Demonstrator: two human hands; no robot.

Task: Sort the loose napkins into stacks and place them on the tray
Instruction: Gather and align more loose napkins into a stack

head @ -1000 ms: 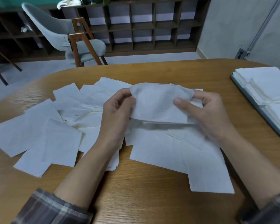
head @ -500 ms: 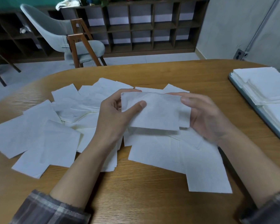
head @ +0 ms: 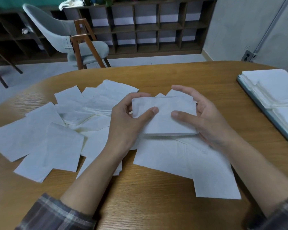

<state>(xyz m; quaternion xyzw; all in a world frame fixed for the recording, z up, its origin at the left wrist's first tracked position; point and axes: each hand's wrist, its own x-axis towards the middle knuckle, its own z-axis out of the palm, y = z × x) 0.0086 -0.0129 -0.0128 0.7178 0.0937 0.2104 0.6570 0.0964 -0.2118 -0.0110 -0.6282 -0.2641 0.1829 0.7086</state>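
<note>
A small stack of white napkins [head: 165, 120] is held between both hands just above the table. My left hand [head: 128, 123] grips its left edge, thumb on top and fingers underneath. My right hand [head: 204, 117] holds the right edge, thumb on top, fingers curved round the far side. Several loose white napkins [head: 45, 141] lie scattered over the wooden table, more of them [head: 181, 156] spread under my hands. The blue-grey tray [head: 263, 107] sits at the right edge with stacks of napkins [head: 276, 87] on it.
The wooden table [head: 148, 200] has a rounded far edge. Behind it stand a grey chair with wooden legs [head: 76, 39] and a dark cubby shelf [head: 148, 27]. A grey wall with a socket [head: 248, 55] is at the right.
The napkin held spread between my hands has been laid flat onto the small stack. My right hand moved from the front to the stack's right edge, and both hands now square it.
</note>
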